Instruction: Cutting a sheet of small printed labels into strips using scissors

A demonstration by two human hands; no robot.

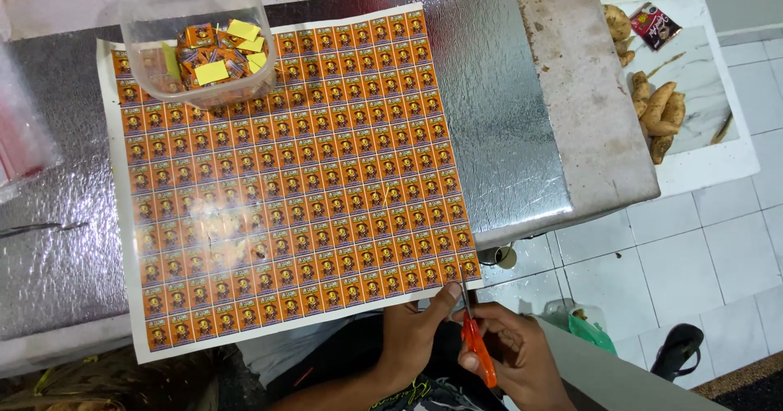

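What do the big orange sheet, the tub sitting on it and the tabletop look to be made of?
The sheet of orange labels looks like glossy printed paper: glare patches, thin white border. The tub seems to be clear plastic; the cut pieces show through its wall. The tabletop looks covered in embossed metallic foil, silvery and shiny, though it could be textured steel. The scissors in the right hand have orange, probably plastic, handles.

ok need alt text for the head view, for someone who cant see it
A right hand holds orange-handled scissors at the near corner of a large sheet of small orange labels; the left hand pinches its edge. A clear tub of cut labels sits on the far corner.
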